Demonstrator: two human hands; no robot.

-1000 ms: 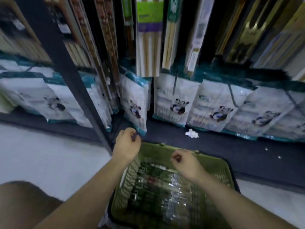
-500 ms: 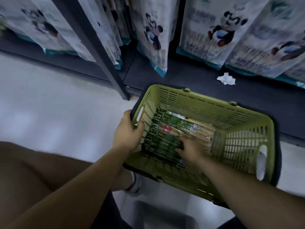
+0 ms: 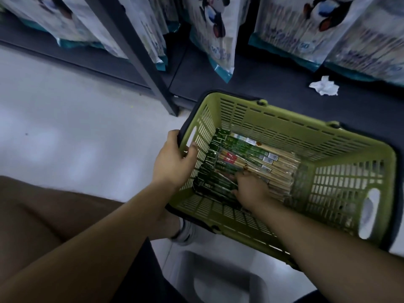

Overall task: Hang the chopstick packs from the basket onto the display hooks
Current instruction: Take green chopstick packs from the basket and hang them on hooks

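We are looking straight down into the green basket [image 3: 273, 119] now, the view having dropped from the hanging display a second ago to the floor beside the dark shelf base [image 3: 251, 84]. Our left hand [image 3: 175, 162], which was a loose fist in the air, is now gripping the basket's left rim, fingers curled over the slotted wall, steadying it. Our right hand [image 3: 251, 189] has gone down inside and is pressing on the chopstick packs [image 3: 244, 156] lying flat on the basket floor; whether its fingers are already closing on one pack we cannot tell. So we are fetching the next pack, we judge, and no hooks are in sight. A crumpled paper [image 3: 324, 85] is lying far right on the shelf base.
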